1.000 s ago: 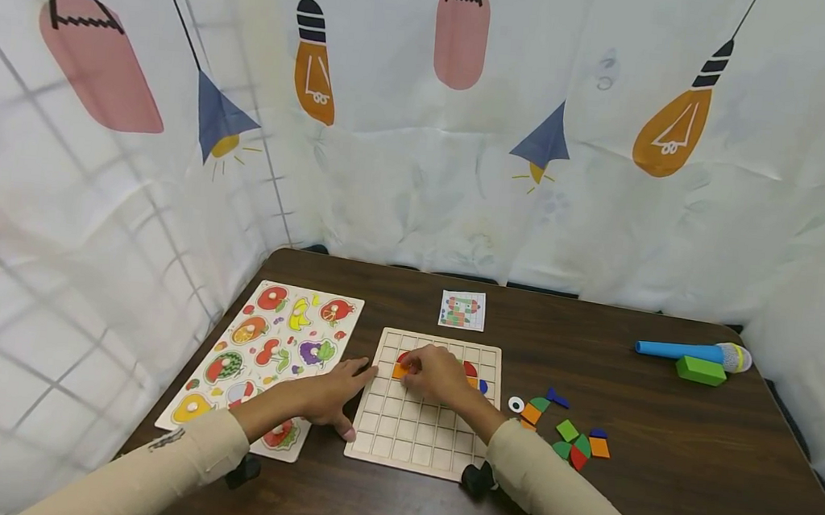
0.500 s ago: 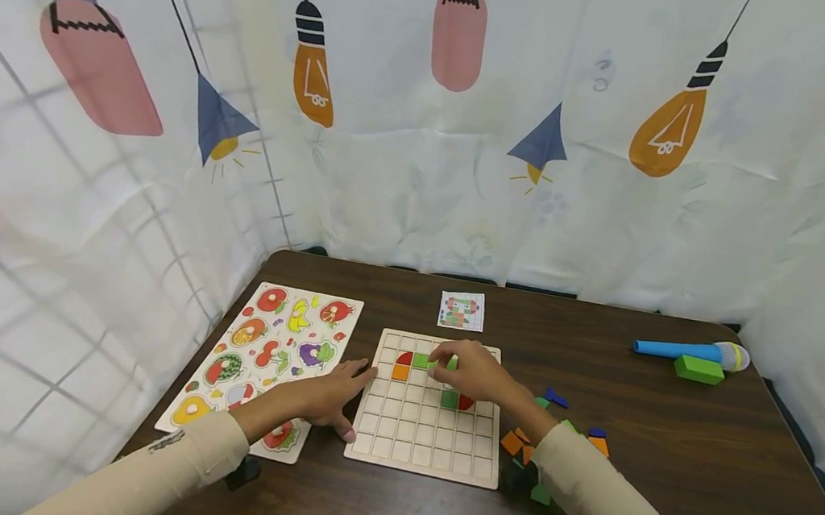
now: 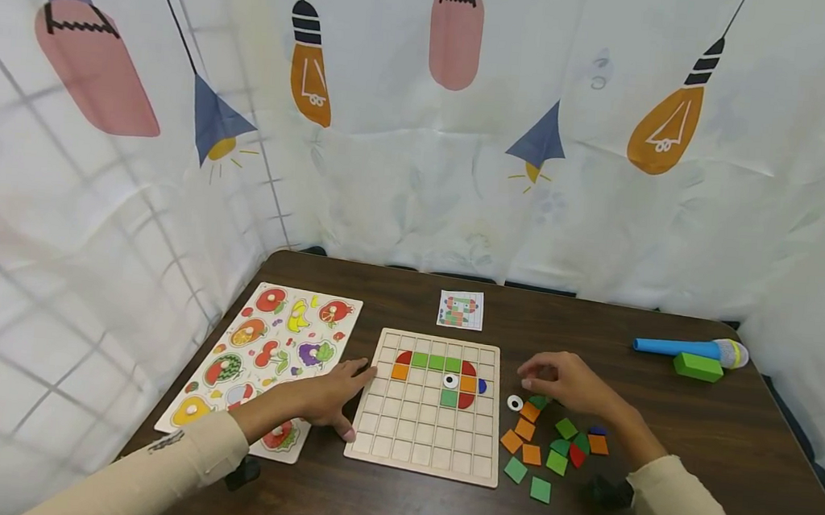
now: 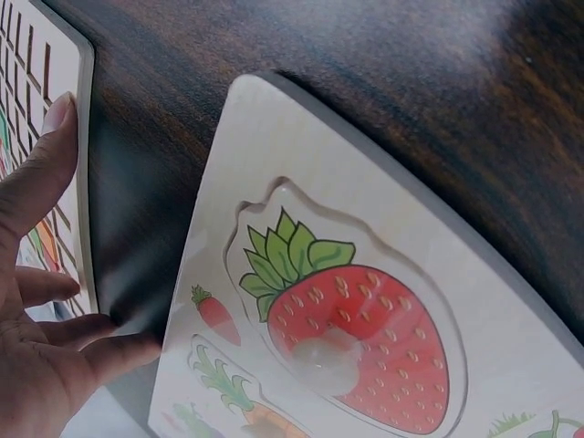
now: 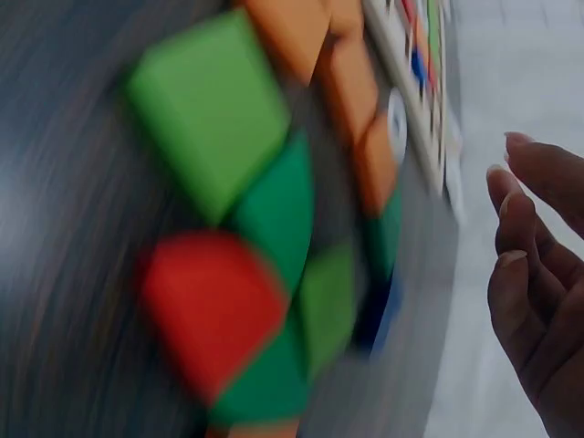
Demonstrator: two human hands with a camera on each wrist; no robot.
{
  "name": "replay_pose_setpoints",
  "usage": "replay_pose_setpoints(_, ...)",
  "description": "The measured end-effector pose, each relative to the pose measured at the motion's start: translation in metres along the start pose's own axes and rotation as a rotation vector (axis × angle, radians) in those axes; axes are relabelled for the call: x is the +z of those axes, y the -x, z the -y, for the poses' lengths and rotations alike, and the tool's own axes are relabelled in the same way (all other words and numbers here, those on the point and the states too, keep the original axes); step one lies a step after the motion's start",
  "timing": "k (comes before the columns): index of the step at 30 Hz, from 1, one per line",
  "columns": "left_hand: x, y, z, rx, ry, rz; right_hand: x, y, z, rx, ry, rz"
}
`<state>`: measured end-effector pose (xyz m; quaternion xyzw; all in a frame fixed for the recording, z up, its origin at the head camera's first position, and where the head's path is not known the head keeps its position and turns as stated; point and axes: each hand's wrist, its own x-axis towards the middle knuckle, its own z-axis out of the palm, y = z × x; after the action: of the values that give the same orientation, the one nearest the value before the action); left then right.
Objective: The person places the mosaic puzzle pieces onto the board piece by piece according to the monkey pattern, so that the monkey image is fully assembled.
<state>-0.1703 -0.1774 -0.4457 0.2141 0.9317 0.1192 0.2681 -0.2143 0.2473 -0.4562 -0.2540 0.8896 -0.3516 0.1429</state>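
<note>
A pale wooden grid board [image 3: 412,443] lies in front of me in the head view. Red, orange and green pieces [image 3: 436,362] sit in its upper cells, with a white eye piece [image 3: 450,381] and a blue half-round piece [image 3: 482,386]. My left hand [image 3: 332,393] rests spread at the board's left edge, its thumb on the rim in the left wrist view. Right of the board, my right hand [image 3: 566,381] hovers over loose pieces, fingers loosely bent with nothing between them. Below it are orange squares [image 3: 525,429], green pieces [image 3: 556,462] and a red piece [image 3: 577,456].
A fruit puzzle board [image 3: 291,321] lies to the left, its strawberry piece [image 4: 365,338] large in the left wrist view. Behind the grid stands a small pattern card [image 3: 461,310], lying flat. A blue toy microphone [image 3: 674,347] and a green block [image 3: 698,367] lie at far right.
My right hand has moved from the grid board's upper row to the right, over the loose pieces. It uncovers a row of green squares on the board. The left hand stays put.
</note>
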Motion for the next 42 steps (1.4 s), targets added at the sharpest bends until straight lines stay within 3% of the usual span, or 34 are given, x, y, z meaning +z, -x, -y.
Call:
replay_pose_setpoints(8,0.000,0.000,0.000,0.000,-0.006,0.002,-0.016,0.026,-0.032,0.104,0.043,0.029)
replay_pose_setpoints(16,0.001,-0.001,0.001,0.001,-0.012,-0.006,-0.015,0.031,-0.041,0.129,0.056,0.047)
replay_pose_setpoints(24,0.000,0.000,0.000,-0.005,-0.004,0.000,-0.009,0.031,-0.043,0.153,0.116,-0.003)
replay_pose_setpoints(31,0.000,0.001,0.000,-0.004,0.000,0.000,-0.006,0.033,-0.041,0.076,0.207,-0.006)
replay_pose_setpoints(37,0.002,0.000,0.001,-0.006,-0.001,-0.005,-0.008,0.031,-0.035,0.099,0.134,0.037)
replay_pose_setpoints(42,0.002,-0.001,0.002,-0.011,-0.005,-0.004,-0.012,0.022,-0.021,0.111,0.079,0.017)
